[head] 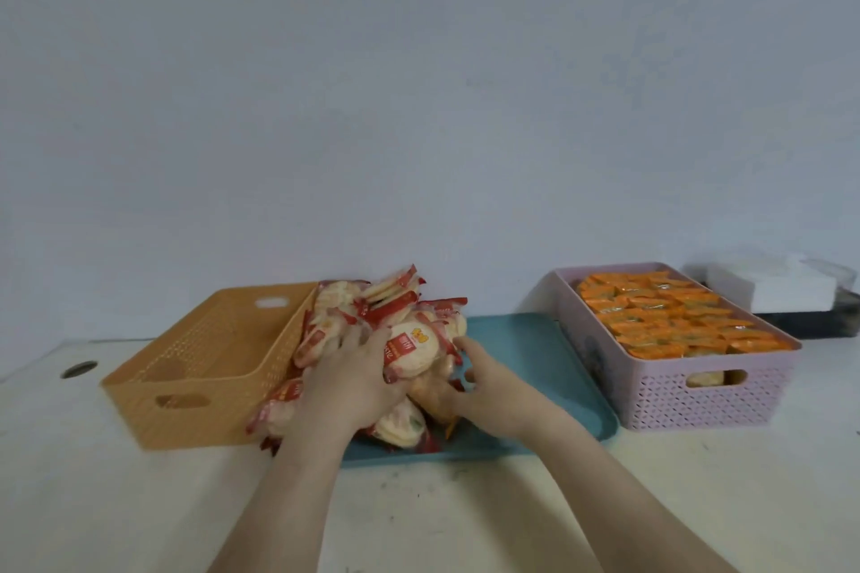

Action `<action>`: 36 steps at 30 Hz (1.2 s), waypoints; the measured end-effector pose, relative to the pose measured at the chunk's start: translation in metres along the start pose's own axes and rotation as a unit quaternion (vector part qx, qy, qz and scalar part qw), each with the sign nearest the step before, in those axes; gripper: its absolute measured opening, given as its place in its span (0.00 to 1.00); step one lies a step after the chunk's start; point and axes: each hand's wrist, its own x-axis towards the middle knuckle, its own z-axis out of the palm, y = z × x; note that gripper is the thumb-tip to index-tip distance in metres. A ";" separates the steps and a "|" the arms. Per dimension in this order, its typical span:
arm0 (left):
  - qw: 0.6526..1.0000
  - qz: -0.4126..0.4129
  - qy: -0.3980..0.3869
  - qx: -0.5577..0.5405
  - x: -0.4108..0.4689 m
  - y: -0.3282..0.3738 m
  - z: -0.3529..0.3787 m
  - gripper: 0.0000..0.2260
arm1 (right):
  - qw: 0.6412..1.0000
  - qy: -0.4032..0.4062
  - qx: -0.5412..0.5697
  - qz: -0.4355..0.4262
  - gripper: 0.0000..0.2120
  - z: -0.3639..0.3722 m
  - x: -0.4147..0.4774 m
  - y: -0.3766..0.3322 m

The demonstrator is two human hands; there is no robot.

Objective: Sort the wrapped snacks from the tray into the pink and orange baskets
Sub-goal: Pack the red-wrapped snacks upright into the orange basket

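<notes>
Pale, bare wall (419, 84) fills the far side of the scene, above a white table (139, 502). Far left on the table is a small round hole (79, 368). To its right stands the orange basket (186, 409), set at an angle, its woven floor and inner walls showing and a handle slot in its near wall.

A heap of red-and-white wrapped snacks (395, 307) leans against that basket's right wall and rises above its rim. The heap sits on the left part of the teal tray (535, 349), and some packets spill over the tray's near-left edge. The left hand (349, 382) lies on the near side of the heap with its fingers curled over several packets, gripping them. The right hand (470, 391) cups the heap from the right, with fingers and thumb curled round packets low in the pile.

Just right of the tray, touching or nearly touching it, is the pink basket (698, 405). It is packed to the rim with orange wrapped snacks (675, 316) in tight rows, and a pale packet shows through its near handle slot.

Far right, behind the pink basket, a white block (791, 288) rests on a dark box (833, 321).
</notes>
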 end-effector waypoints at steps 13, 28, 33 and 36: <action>0.961 0.020 0.166 -0.219 -0.001 0.012 -0.020 0.22 | 0.988 0.106 -0.087 0.075 0.30 -0.039 0.001 0.017; 0.966 0.145 0.049 -0.207 -0.010 0.142 0.011 0.11 | 0.943 0.325 0.054 -0.049 0.12 -0.107 -0.024 -0.003; 0.966 0.136 -0.024 -0.218 0.020 0.193 0.024 0.26 | 0.935 0.354 0.009 -0.027 0.15 -0.139 -0.046 0.021; 0.960 0.121 -0.070 -0.243 0.029 0.214 0.024 0.24 | 0.932 0.363 0.011 -0.007 0.14 -0.157 -0.058 0.040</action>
